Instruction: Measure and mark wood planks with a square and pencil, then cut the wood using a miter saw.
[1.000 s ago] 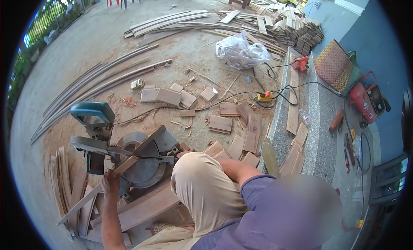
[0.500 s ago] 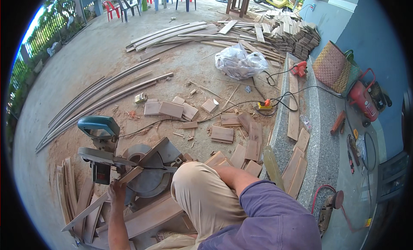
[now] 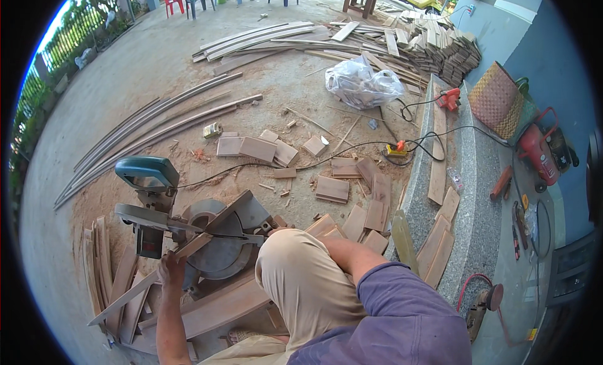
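Observation:
My left hand [image 3: 171, 269] is closed around a narrow wooden strip [image 3: 129, 297]. One end of the strip lies on the round metal table [image 3: 217, 258] of a mitre saw, along its fence [image 3: 233, 212]. Its other end slants down to the left past my wrist. The saw's green-handled head [image 3: 146, 173] is raised above the strip, close beyond my fingers. My right forearm [image 3: 352, 257] passes behind my bent knee [image 3: 301, 264], which hides my right hand.
Cut wood blocks [image 3: 257, 149] and a power cord lie ahead on the sawdust-strewn floor. Long strips [image 3: 157, 125] lie at left, boards [image 3: 217, 315] beneath the saw. A granite step [image 3: 471, 208] runs along the right, with a sander [image 3: 480, 308] and a red compressor [image 3: 539, 152] beyond.
The whole view has shifted slightly, with the far scene moving up and right in the picture. My left hand keeps its grip on the strip at the saw.

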`<control>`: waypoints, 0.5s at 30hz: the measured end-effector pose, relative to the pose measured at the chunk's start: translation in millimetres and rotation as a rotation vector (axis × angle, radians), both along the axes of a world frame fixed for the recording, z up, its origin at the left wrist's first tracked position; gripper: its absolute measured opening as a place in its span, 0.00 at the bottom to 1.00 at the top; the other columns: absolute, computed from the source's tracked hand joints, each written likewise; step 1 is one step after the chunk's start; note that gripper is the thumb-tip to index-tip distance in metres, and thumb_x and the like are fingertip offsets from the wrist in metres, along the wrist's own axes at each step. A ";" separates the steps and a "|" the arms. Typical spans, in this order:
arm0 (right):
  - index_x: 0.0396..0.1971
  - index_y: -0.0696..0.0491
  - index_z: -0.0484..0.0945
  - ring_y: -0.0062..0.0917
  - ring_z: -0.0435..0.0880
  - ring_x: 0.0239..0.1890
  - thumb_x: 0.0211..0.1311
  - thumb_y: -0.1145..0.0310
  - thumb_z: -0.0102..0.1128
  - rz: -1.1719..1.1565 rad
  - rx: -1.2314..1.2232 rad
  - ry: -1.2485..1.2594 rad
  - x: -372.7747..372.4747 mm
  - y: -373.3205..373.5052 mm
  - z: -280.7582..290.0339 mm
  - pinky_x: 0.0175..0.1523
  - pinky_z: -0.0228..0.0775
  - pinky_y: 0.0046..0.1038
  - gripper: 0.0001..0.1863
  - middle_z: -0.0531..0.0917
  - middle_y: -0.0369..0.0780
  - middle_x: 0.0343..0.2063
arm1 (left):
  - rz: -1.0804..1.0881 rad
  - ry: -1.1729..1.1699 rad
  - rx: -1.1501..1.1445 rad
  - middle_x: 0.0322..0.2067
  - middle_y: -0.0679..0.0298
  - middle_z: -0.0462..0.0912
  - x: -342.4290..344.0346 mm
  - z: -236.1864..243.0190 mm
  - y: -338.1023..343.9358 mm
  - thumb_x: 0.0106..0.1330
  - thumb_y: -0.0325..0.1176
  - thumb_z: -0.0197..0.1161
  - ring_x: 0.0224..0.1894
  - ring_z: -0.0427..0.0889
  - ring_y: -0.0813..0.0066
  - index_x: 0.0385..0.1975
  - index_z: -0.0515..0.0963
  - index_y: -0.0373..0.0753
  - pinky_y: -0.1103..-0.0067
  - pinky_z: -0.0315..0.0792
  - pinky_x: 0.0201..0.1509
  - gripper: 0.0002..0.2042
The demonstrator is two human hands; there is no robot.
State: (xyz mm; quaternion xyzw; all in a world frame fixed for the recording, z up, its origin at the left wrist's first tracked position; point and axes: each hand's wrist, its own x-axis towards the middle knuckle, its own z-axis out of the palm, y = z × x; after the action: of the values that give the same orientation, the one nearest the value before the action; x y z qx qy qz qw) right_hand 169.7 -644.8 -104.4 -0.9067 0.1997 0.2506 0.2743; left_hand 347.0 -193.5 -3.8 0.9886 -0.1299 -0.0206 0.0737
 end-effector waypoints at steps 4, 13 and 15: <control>0.36 0.49 0.88 0.43 0.89 0.44 0.54 0.52 0.70 0.006 0.006 -0.005 4.5 2.8 1.1 0.52 0.80 0.45 0.17 0.89 0.49 0.37 | 0.006 0.008 0.038 0.40 0.49 0.85 0.4 -4.9 3.6 0.64 0.48 0.70 0.46 0.85 0.43 0.41 0.79 0.39 0.54 0.77 0.50 0.18; 0.36 0.49 0.88 0.43 0.90 0.44 0.53 0.51 0.71 0.075 -0.005 0.003 29.2 27.4 -3.5 0.52 0.80 0.45 0.18 0.89 0.48 0.36 | 0.017 0.035 0.030 0.38 0.46 0.86 2.2 -0.1 2.1 0.62 0.48 0.70 0.44 0.86 0.42 0.42 0.80 0.38 0.53 0.77 0.49 0.20; 0.36 0.49 0.88 0.43 0.90 0.44 0.53 0.51 0.71 0.090 -0.012 -0.008 38.3 35.4 -5.2 0.51 0.80 0.45 0.18 0.89 0.48 0.36 | 0.047 0.055 -0.006 0.40 0.46 0.86 0.1 3.9 -3.3 0.63 0.49 0.70 0.46 0.85 0.42 0.42 0.80 0.38 0.53 0.77 0.50 0.20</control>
State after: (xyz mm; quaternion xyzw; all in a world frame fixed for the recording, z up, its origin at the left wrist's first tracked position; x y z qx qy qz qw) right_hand 208.1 -609.4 -109.7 -0.9173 0.1591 0.2580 0.2582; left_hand 347.1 -196.7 0.1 0.9902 -0.1049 -0.0454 0.0807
